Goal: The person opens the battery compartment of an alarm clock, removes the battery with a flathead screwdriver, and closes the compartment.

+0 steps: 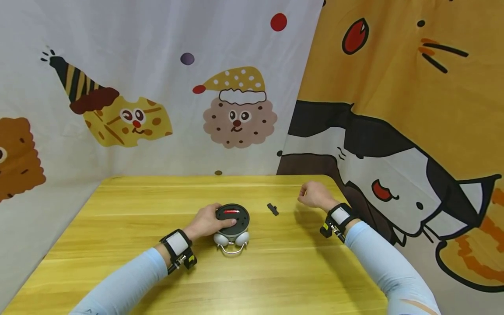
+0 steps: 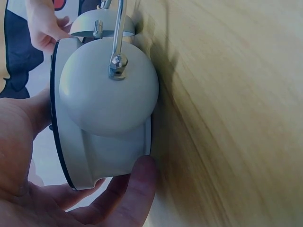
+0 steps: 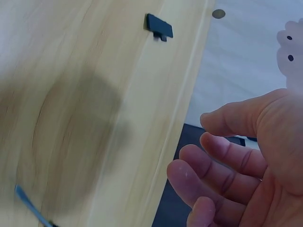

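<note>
A twin-bell alarm clock (image 1: 244, 225) lies face down on the table, its black back (image 1: 232, 229) upward and its bells (image 1: 221, 239) toward me. Inside the uncovered battery slot shows a red battery (image 1: 231, 211). My left hand (image 1: 205, 222) grips the clock from the left, thumb over the back; in the left wrist view its fingers (image 2: 137, 189) curl round the pale casing (image 2: 113, 156). Right of the clock lies a small black battery cover (image 1: 273, 209). Further right, above the table, my right hand (image 1: 313, 194) is loosely curled and holds nothing, as the right wrist view confirms.
The wooden table (image 1: 157, 192) ends at a printed curtain (image 1: 149, 162) behind and at the right. Each wrist carries a strapped device (image 1: 178, 245). A thin bluish stick (image 3: 31, 205) of unclear kind enters the right wrist view at lower left.
</note>
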`<state>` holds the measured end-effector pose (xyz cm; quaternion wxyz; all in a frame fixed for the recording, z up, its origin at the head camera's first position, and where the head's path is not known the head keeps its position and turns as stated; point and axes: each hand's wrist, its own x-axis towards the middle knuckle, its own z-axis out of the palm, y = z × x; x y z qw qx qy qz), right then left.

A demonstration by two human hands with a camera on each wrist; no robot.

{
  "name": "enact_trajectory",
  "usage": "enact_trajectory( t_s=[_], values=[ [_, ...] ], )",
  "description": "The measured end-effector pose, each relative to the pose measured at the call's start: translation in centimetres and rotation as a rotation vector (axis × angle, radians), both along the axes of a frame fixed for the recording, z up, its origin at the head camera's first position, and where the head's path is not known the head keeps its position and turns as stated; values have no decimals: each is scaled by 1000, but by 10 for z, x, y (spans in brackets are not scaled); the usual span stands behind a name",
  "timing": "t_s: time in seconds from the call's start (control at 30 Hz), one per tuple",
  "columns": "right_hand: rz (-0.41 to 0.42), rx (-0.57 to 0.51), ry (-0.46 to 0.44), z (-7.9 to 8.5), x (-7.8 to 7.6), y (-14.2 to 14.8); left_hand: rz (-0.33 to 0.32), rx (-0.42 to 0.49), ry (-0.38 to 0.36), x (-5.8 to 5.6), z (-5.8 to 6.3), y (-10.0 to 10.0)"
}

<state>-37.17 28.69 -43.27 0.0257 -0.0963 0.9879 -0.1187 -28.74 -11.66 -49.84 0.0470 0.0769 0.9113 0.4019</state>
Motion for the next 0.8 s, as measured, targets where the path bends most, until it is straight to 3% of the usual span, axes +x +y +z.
enact_trajectory(
  t_s=[0.23, 0.57, 0.8],
  values=[
    [-22, 39, -15, 7, 5, 15, -9, 4, -16, 0, -2, 2],
    [114, 115, -41, 21, 9, 30, -4, 3, -25, -1, 1, 0],
    [89, 157, -108, 24, 12, 39, -5, 0, -23, -1, 2, 0]
  ],
)
